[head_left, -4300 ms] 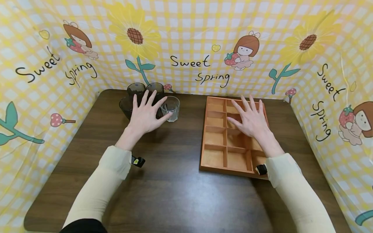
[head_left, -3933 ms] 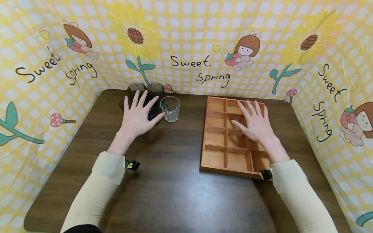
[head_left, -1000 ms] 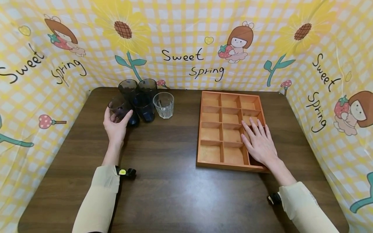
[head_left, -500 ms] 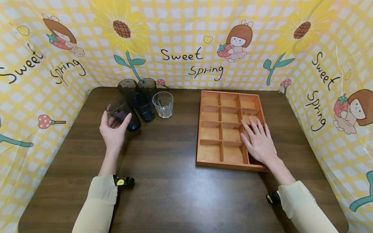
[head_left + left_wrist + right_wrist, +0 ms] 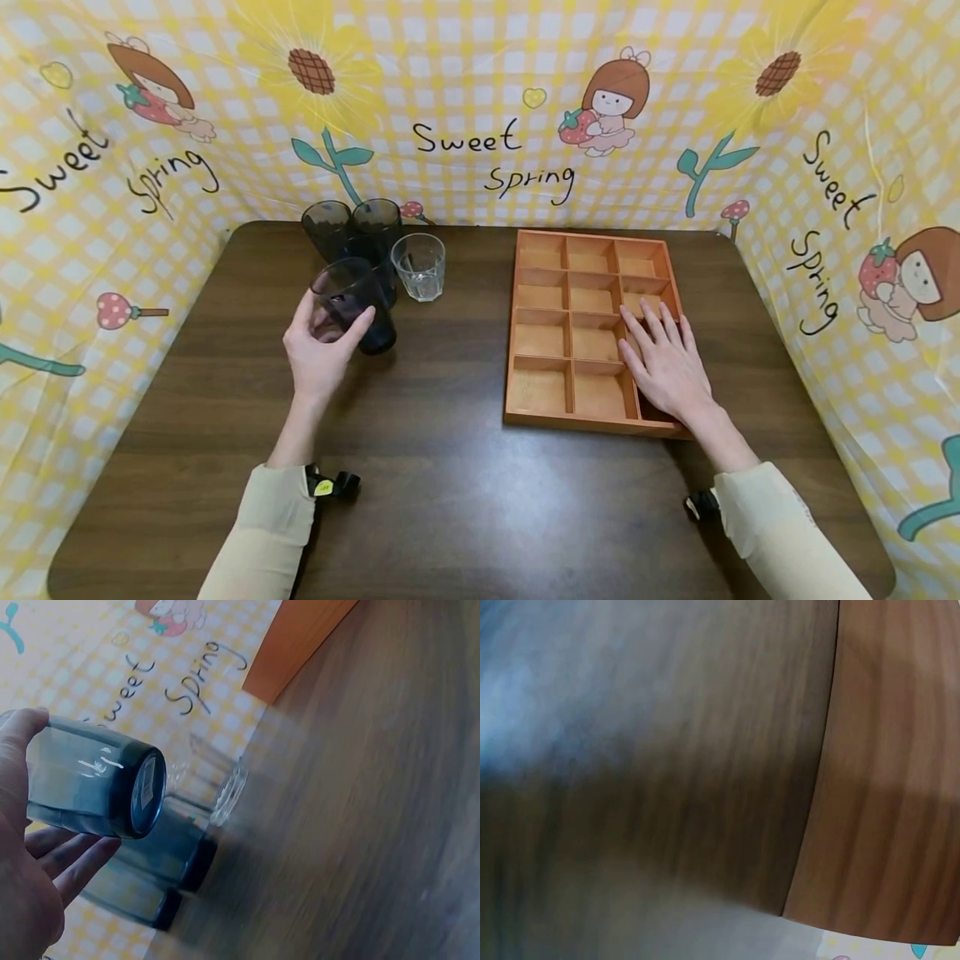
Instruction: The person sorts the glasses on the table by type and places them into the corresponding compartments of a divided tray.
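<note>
In the head view the left hand (image 5: 318, 354) grips a dark tinted glass (image 5: 354, 304), thumb on one side and fingers on the other. The left wrist view shows this glass (image 5: 97, 780) off the table, its base toward the right. Behind it stand other dark glasses (image 5: 326, 229) and, to their right, a clear glass (image 5: 420, 271). The right hand (image 5: 667, 367) lies with spread fingers over the right side of an orange-brown compartment box (image 5: 540, 387), holding nothing. Only the box's outer side (image 5: 885, 780) shows in the right wrist view; that hand is out of it.
A dark wood table (image 5: 450, 500) carries everything. Yellow-and-white checked cloth (image 5: 465, 83) with printed flowers and figures surrounds its back and sides. Black wrist devices (image 5: 333, 486) sit at both cuffs.
Since one second ago the left hand has drawn the gripped glass away from the other dark glasses, first slightly left, then right and nearer the front. The right hand stays on the box.
</note>
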A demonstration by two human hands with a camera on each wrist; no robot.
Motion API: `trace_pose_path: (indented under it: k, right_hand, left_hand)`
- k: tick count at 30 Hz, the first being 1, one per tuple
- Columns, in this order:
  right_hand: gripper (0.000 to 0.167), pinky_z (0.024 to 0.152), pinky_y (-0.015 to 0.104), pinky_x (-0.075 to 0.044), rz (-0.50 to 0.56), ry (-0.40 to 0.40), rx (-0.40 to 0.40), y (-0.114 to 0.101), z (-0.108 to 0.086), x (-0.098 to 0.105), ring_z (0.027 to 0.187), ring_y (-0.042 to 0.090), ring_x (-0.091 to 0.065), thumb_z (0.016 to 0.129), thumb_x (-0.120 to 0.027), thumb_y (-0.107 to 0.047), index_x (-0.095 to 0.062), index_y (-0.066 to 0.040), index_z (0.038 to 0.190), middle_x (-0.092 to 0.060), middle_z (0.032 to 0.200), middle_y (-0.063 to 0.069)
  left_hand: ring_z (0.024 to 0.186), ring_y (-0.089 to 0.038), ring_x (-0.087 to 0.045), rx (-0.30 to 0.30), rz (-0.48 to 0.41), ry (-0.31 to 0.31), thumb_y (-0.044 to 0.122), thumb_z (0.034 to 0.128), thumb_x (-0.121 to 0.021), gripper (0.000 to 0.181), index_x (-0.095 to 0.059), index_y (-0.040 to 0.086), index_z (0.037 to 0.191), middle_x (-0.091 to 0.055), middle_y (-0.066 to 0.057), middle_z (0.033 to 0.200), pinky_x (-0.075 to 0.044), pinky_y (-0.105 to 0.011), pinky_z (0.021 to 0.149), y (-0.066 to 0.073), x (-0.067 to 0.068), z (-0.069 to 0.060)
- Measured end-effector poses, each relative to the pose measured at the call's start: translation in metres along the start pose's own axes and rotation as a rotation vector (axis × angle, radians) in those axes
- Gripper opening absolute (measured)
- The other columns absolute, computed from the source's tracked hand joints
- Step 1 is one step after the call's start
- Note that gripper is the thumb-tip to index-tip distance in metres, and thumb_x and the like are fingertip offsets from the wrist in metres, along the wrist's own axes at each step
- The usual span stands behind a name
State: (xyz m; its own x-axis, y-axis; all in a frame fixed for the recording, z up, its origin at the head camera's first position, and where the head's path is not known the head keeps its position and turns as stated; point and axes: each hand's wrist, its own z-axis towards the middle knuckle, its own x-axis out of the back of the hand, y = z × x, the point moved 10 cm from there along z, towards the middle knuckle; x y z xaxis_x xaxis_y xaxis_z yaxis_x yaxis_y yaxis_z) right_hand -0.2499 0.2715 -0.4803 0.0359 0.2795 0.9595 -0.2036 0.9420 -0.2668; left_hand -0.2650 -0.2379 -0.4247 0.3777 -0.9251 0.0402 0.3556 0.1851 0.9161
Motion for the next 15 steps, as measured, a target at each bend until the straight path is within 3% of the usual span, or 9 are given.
trace_pose_path:
  k: [8, 10, 15]
  right_hand:
    - [0.061, 0.135, 0.072, -0.006, 0.003, 0.005, 0.005, -0.001, 0.0, -0.001, 0.169, 0.051, -0.017, 0.118, -0.041, -0.042, -0.035, -0.017, 0.173, -0.025, 0.182, 0.022]
    - [0.061, 0.135, 0.072, -0.007, 0.001, 0.005, 0.004, -0.001, 0.0, -0.001, 0.169, 0.051, -0.017, 0.118, -0.041, -0.042, -0.034, -0.017, 0.173, -0.025, 0.182, 0.022]
    - [0.061, 0.135, 0.071, -0.006, -0.001, 0.0, 0.001, -0.001, -0.001, -0.001, 0.169, 0.051, -0.016, 0.118, -0.041, -0.042, -0.034, -0.017, 0.174, -0.025, 0.182, 0.022]
  left_hand:
    - [0.078, 0.006, -0.074, -0.03, 0.018, -0.095, 0.002, 0.0859, -0.091, 0.068, -0.067, 0.012, 0.149, -0.08, 0.024, 0.095, -0.059, -0.012, 0.07, 0.008, -0.033, -0.008]
    - [0.079, 0.006, -0.074, -0.028, 0.032, -0.113, 0.003, 0.0848, -0.093, 0.071, -0.067, 0.013, 0.15, -0.081, 0.017, 0.097, -0.059, -0.013, 0.071, 0.008, -0.042, -0.01]
    - [0.084, 0.006, -0.074, -0.029, 0.058, -0.186, 0.008, 0.084, -0.095, 0.074, -0.065, 0.013, 0.151, -0.083, -0.018, 0.111, -0.059, -0.013, 0.074, 0.01, -0.069, -0.014]
